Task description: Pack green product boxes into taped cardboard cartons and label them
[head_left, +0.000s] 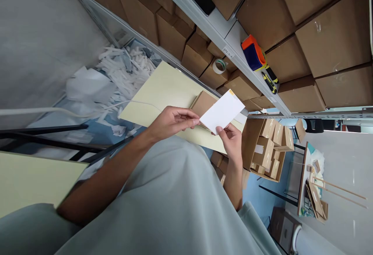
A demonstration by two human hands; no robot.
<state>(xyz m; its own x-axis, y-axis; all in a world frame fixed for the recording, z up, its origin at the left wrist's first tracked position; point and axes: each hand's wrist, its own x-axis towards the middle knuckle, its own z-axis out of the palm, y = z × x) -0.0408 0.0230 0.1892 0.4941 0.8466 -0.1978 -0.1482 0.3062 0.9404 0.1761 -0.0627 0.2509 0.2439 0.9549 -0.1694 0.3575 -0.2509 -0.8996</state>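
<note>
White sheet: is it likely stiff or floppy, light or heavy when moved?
The white sheet is probably fairly stiff: it looks flat beyond the grip of the right hand. It's likely light, given its thin look. Its smooth face might slide easily.

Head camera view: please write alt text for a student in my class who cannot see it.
A person's right hand holds a white card with an orange mark at one corner, the left hand at another, over a pale yellow table. Brown cardboard lies partly behind the card; shelves of boxes stand beyond.
</note>
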